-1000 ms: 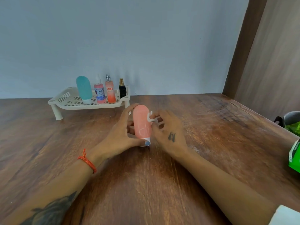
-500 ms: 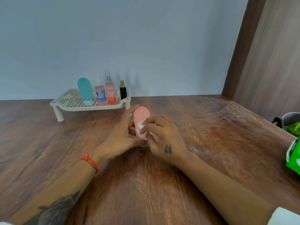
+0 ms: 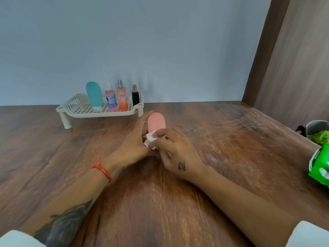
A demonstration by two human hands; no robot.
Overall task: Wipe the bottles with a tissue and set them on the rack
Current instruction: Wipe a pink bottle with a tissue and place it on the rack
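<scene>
Pink bottle stands on the wooden table, just in front of the rack. Your left hand holds its side. Your right hand pinches a white tissue against its front.

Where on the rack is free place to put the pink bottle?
The rack has bare grid at its left end, left of the teal bottle. The right half is crowded: teal bottle, two pink spray bottles and the black perfume bottle stand close together.
</scene>
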